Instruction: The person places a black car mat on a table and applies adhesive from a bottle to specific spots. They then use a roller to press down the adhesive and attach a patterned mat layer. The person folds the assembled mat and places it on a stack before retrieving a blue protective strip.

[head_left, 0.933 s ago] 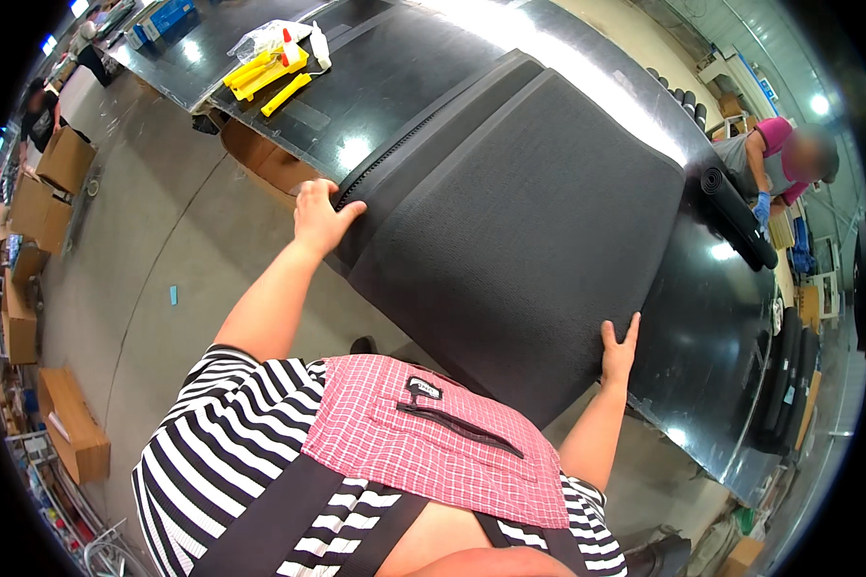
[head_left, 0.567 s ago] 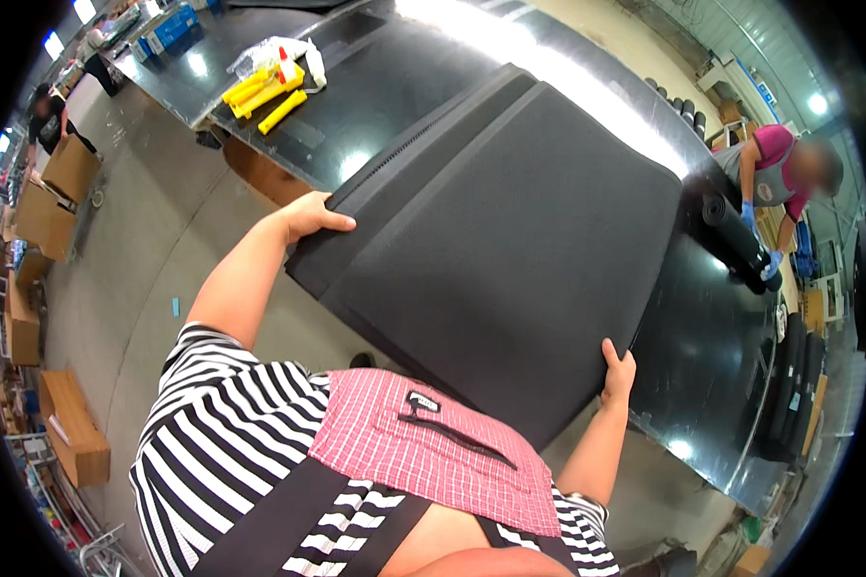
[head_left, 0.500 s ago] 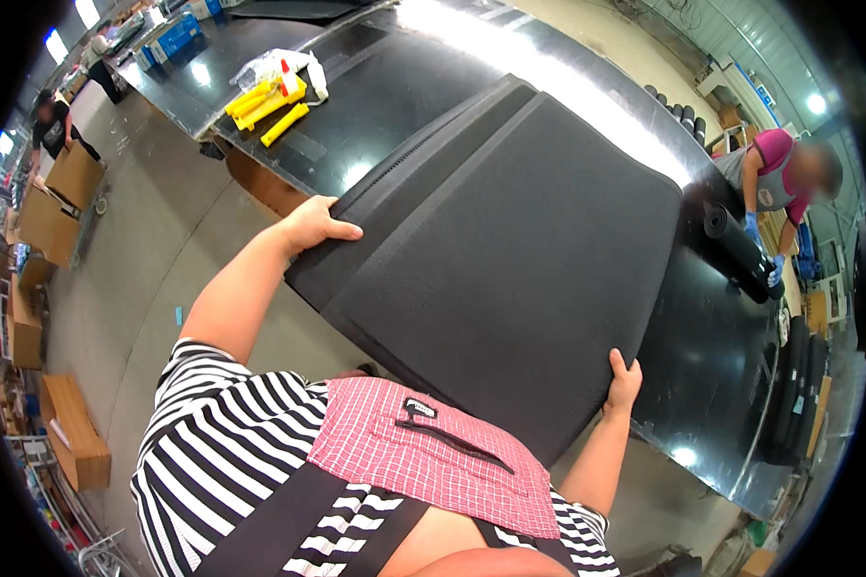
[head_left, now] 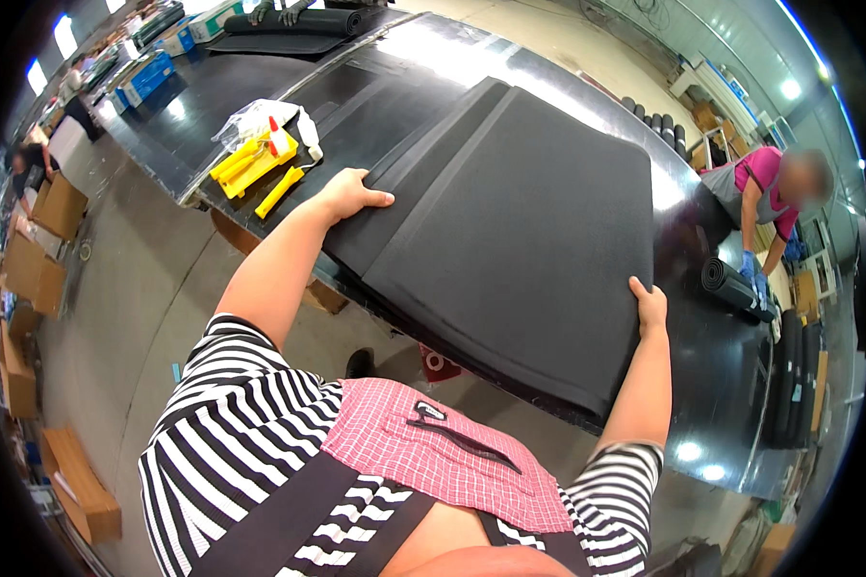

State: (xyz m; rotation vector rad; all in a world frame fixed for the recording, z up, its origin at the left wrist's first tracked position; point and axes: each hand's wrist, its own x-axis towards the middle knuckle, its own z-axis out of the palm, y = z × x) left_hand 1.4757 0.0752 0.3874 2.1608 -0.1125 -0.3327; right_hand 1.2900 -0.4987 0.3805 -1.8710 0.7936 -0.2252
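Black work table (head_left: 693, 389): one, glossy, its near edge crossing my view in front of the striped sleeves.

Black layered mat (head_left: 520, 240): one, on the surface at the middle of its near edge; top panel stepped in, so a strip of the layer below shows along the left. Whether its whole underside touches down, I cannot tell.

Co-worker (head_left: 760, 178): one, pink sleeves and grey apron, bending over the surface's right edge.

Long black rolls (head_left: 794, 370): a group, just beyond the surface's right edge.

Part-rolled black mat (head_left: 289, 27): one, toward the surface's far left corner, another person's black-gloved hands upon it.

Cardboard box (head_left: 82, 486): one, on the floor, well apart from the surface's near edge.

Short black roll (head_left: 726, 282): one, near the surface's right edge, beneath the co-worker's blue gloves.

Yellow tray (head_left: 255, 171): one, by the surface's near edge, left of the mat, clear plastic wrap beside it.

Left hand (head_left: 352, 195): I read it grasping the mat's left edge, thumb on top.

Right hand (head_left: 650, 310): I read it grasping the mat's right edge, thumb uppermost.

Yellow handle (head_left: 281, 191): one, between tray and left forearm.
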